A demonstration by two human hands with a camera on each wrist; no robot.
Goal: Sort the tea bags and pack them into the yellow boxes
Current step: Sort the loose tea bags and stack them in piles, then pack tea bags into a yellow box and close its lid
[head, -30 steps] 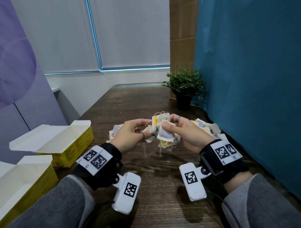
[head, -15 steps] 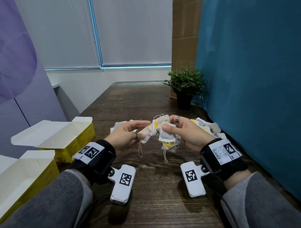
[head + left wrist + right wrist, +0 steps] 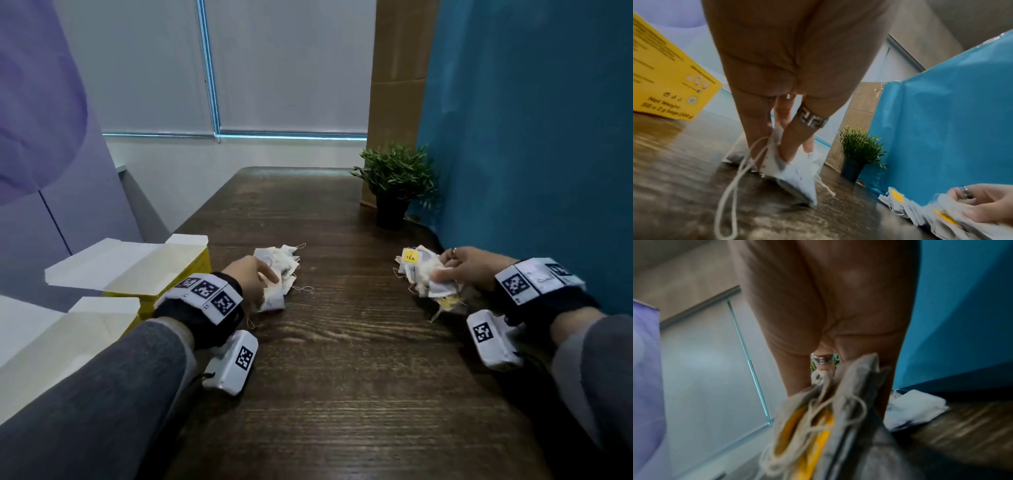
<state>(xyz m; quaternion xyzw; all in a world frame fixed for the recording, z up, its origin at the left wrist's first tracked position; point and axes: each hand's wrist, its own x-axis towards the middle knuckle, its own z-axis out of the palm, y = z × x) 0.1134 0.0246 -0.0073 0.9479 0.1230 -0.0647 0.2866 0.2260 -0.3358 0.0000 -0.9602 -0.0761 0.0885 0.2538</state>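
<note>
Two heaps of tea bags lie on the dark wooden table (image 3: 342,359). My left hand (image 3: 253,281) pinches a white tea bag (image 3: 795,170) at the near edge of the left heap (image 3: 279,265), its string trailing on the wood. My right hand (image 3: 459,267) grips a bunch of tea bags (image 3: 424,274) with yellow tags, held low over the table by the blue wall; the bunch (image 3: 828,426) fills the right wrist view. Two open yellow boxes stand at the left: the far one (image 3: 164,270) and the near one (image 3: 68,342).
A small potted plant (image 3: 394,185) stands at the back right against the blue partition (image 3: 531,137). More white tea bags (image 3: 914,405) lie behind my right hand by the wall. The table's left edge runs beside the yellow boxes.
My hands, which held one bunch together at the middle, have parted. The left has gone down-left to the left heap; the right has carried its bunch to the right.
</note>
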